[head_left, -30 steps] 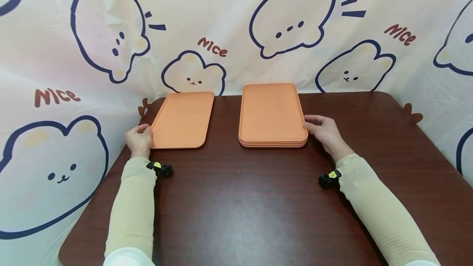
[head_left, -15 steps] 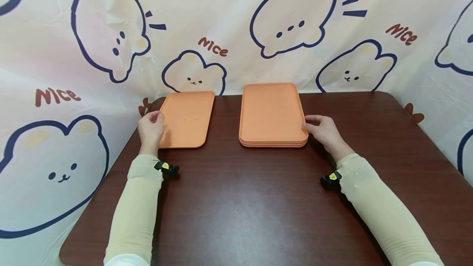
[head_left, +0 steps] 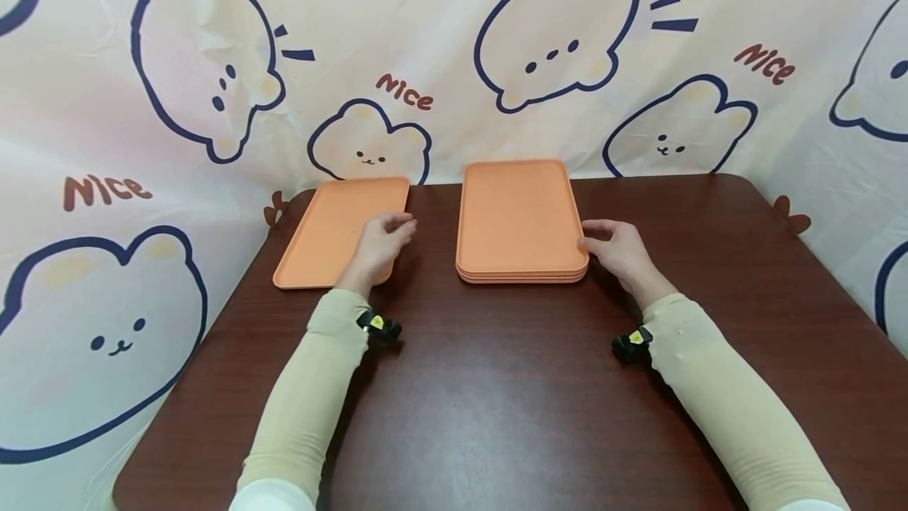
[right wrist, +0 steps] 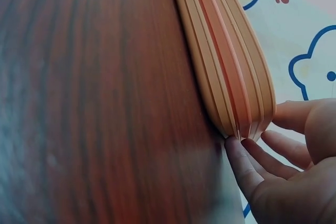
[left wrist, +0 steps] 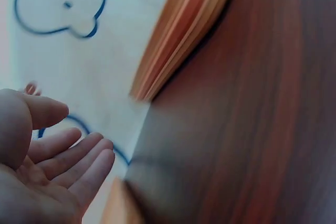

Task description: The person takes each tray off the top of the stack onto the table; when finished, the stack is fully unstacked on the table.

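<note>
An orange rectangular tray [head_left: 322, 247] lies on the left of the table. A stack of several matching trays [head_left: 521, 219] stands to its right. My left hand [head_left: 383, 243] is over the single tray's right side, holding nothing. In the left wrist view, the left hand [left wrist: 58, 166] shows its fingers loosely spread, apart from the stack. My right hand [head_left: 624, 255] is at the stack's right edge. In the right wrist view, the right hand [right wrist: 294, 161] touches the side of the stack [right wrist: 231, 61] with extended fingertips, the thumb near the top rim.
The dark brown wooden table [head_left: 482, 400] ends at a cloth backdrop [head_left: 454, 38] printed with cartoon faces. A gap of bare table separates the single tray from the stack. Small black devices are strapped to both wrists.
My left hand has moved right, from the single tray's left edge across to its right side. My right hand stays at the stack's edge, and the trays have not visibly moved.
</note>
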`<move>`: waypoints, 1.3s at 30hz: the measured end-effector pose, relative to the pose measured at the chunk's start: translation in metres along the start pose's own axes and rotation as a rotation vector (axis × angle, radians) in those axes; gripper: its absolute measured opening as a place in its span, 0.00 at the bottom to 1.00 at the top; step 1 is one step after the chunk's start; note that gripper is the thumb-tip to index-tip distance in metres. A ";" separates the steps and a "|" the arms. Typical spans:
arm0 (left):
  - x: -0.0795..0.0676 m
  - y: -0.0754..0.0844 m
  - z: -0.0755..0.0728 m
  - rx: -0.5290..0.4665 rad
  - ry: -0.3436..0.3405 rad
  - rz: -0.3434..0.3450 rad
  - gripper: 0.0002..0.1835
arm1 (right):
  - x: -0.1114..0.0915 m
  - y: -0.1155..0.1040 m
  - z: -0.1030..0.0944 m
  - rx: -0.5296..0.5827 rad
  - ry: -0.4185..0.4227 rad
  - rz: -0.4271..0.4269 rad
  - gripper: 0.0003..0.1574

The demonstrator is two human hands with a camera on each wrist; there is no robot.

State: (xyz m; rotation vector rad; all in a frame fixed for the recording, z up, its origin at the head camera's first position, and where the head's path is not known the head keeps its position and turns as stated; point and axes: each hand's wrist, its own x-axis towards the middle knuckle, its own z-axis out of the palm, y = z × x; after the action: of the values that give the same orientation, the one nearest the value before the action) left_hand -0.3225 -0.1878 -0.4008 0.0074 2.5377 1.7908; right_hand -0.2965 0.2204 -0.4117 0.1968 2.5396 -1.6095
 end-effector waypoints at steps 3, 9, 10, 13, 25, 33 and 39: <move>0.003 0.002 0.023 0.079 -0.054 -0.002 0.25 | 0.000 -0.001 0.001 0.001 0.001 0.006 0.34; 0.005 0.010 0.060 0.232 -0.131 0.007 0.26 | -0.001 -0.002 0.002 -0.008 0.013 0.015 0.32; 0.005 0.012 0.064 0.247 -0.129 0.005 0.26 | -0.001 -0.002 0.002 -0.007 0.015 0.016 0.32; 0.004 0.017 0.074 0.294 -0.097 0.000 0.24 | -0.001 -0.002 0.002 -0.004 0.023 0.022 0.31; 0.002 0.016 0.084 0.257 0.005 -0.059 0.23 | 0.001 -0.001 0.003 0.049 0.023 0.051 0.31; 0.003 0.021 0.084 0.223 0.021 -0.030 0.24 | -0.001 -0.004 0.002 0.040 0.016 0.045 0.32; 0.002 0.024 0.085 0.162 -0.004 -0.072 0.29 | -0.001 -0.003 0.003 0.044 0.014 0.037 0.32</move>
State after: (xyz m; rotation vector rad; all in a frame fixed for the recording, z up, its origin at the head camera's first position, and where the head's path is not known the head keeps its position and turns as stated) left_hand -0.3222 -0.0995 -0.4071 -0.0747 2.6370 1.5548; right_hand -0.2956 0.2165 -0.4099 0.2586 2.4976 -1.6573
